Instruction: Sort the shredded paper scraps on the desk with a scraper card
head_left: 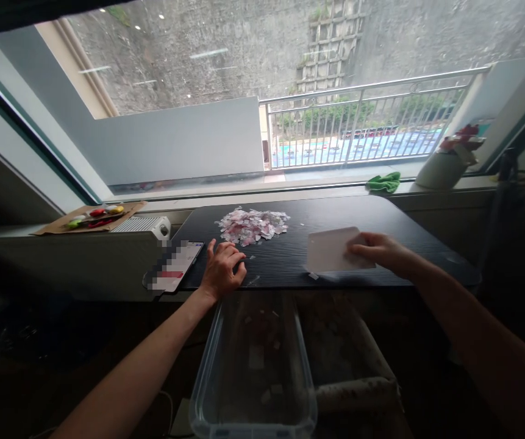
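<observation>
Paper scraps [253, 225] lie heaped at frame centre; right of centre, the right hand [378, 251] grips a white card [328, 249]; left of centre, the left hand [223, 269] curls loosely, thumb apart.

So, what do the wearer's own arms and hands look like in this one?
The ungloved left hand and ungloved right hand show no ring, watch or bracelet that I can make out. The bare left forearm and bare right forearm have no sleeve or cuff in view. Finer marks are too small or shadowed to tell.
</observation>
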A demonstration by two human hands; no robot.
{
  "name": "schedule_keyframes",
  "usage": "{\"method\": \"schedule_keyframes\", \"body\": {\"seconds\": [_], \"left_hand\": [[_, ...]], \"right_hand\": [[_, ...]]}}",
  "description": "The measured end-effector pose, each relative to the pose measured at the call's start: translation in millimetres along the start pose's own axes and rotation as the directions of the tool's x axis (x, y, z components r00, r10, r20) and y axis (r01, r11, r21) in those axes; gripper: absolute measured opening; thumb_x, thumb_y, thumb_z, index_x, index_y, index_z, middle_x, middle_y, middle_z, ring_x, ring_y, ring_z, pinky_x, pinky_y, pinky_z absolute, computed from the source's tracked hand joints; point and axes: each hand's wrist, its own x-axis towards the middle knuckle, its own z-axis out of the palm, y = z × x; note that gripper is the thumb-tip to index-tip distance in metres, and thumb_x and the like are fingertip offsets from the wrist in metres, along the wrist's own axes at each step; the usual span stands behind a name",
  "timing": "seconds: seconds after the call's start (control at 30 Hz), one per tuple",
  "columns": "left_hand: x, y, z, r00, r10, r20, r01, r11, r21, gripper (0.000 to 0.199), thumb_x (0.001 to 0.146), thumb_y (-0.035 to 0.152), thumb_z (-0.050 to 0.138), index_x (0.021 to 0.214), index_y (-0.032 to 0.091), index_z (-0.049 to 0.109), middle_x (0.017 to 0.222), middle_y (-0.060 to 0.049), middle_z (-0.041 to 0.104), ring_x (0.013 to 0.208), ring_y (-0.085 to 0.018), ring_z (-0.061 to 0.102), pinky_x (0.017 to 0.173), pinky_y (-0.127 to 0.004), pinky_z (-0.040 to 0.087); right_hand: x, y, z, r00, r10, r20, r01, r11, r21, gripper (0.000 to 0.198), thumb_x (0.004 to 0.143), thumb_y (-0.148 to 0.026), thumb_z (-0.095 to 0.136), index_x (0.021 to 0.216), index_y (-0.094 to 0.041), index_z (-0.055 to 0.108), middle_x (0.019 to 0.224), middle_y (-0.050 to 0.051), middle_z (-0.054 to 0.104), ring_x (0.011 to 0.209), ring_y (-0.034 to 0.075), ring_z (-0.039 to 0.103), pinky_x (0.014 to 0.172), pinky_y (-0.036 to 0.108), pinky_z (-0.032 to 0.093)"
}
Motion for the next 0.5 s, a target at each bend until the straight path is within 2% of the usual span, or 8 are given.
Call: {"method": "schedule_keyframes", "body": {"seconds": [0.17, 0.33, 0.43, 0.5], "left_hand": [[-1, -1, 1, 1.0, 0.01, -0.005, -0.01, 1.0, 0.011, 0.018, 0.08, 0.025, 0.05, 0.085, 0.023, 0.067, 0.086, -0.004, 0.067, 0.106, -0.027, 0.057, 0.111, -0.059, 0.02], [0, -1, 1, 1.0, 0.005, -0.017, -0.005, 1.0, 0.008, 0.017, 0.079, 0.025, 0.05, 0.083, 0.024, 0.067, 0.085, -0.004, 0.068, 0.105, -0.027, 0.057, 0.111, -0.059, 0.021], [0, 0, 0, 1.0, 0.0, -0.012, 0.0, 1.0, 0.0, 0.016, 0.078, 0.024, 0.051, 0.082, 0.024, 0.067, 0.084, -0.004, 0.067, 0.106, -0.027, 0.057, 0.112, -0.059, 0.02], [0, 0, 0, 1.0, 0.0, -0.008, 0.0, 1.0, 0.003, 0.016, 0.079, 0.023, 0.051, 0.081, 0.023, 0.067, 0.084, -0.004, 0.068, 0.106, -0.027, 0.057, 0.112, -0.059, 0.021]], "right_hand": [[-5, 9, -12, 0.995, 0.054, 0.084, -0.061, 0.995, 0.078, 0.024, 0.055, -0.028, 0.08, 0.072, -0.016, 0.069, 0.068, 0.003, 0.072, 0.056, 0.014, 0.063, 0.051, 0.022, 0.049], [-11, 10, -27, 0.987, 0.061, 0.149, -0.072, 0.995, 0.07, 0.027, 0.054, -0.03, 0.082, 0.075, -0.016, 0.071, 0.071, 0.006, 0.074, 0.059, 0.017, 0.066, 0.052, 0.026, 0.051], [-7, 2, -17, 0.991, 0.041, 0.13, -0.057, 0.991, 0.117, 0.024, 0.057, -0.027, 0.08, 0.078, -0.017, 0.072, 0.074, 0.005, 0.074, 0.061, 0.017, 0.067, 0.055, 0.026, 0.053], [0, -4, 3, 0.993, -0.005, 0.118, -0.016, 0.983, 0.184, 0.021, 0.06, -0.025, 0.079, 0.078, -0.017, 0.072, 0.074, 0.005, 0.074, 0.062, 0.016, 0.066, 0.056, 0.025, 0.053]]}}
